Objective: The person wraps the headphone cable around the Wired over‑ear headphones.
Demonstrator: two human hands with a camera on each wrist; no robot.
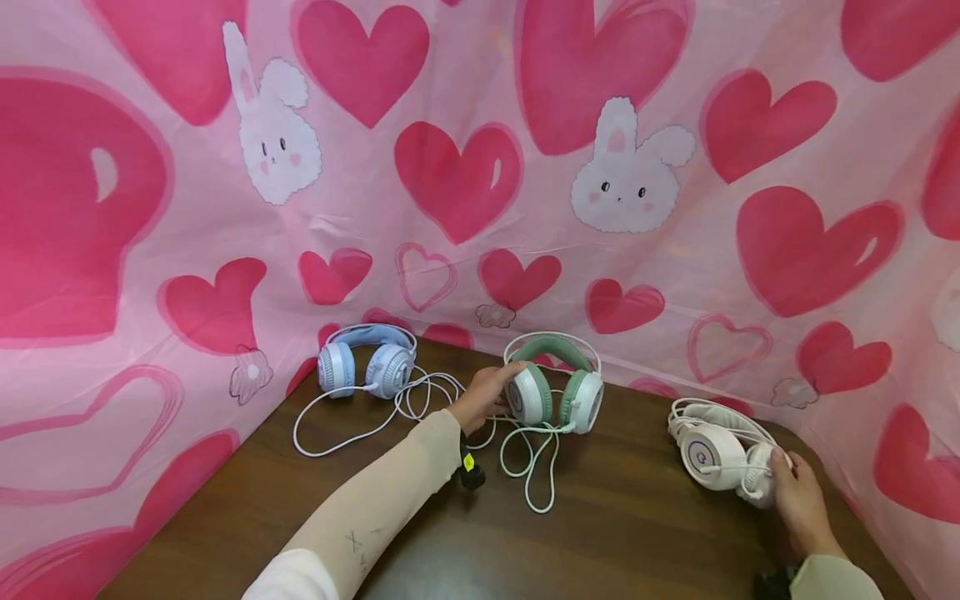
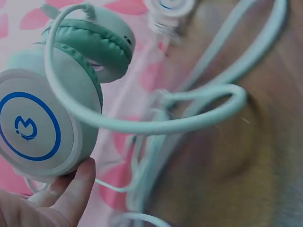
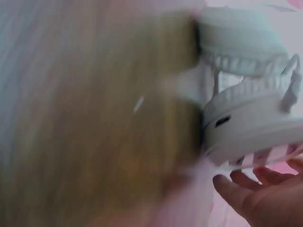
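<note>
My left hand (image 1: 480, 398) holds the outer ear cup of the green-and-white headphones (image 1: 534, 393), which stand upright with the headband on top. In the left wrist view, its fingertips (image 2: 84, 177) meet the rim of the cup, below a blue ring logo. On the right, my right hand (image 1: 804, 498) grips the near ear cup of the white headphones (image 1: 712, 457), which lean at a slant. The right wrist view shows fingers (image 3: 232, 191) along the lower edge of that cup; much of this view is blurred.
Light-blue headphones (image 1: 390, 368) stand at the back left, their white cable (image 1: 330, 452) looped on the brown table (image 1: 600, 533). A pale green cable (image 1: 542, 498) lies before the middle pair. Pink heart-patterned cloth (image 1: 465, 275) hangs close behind and at both sides.
</note>
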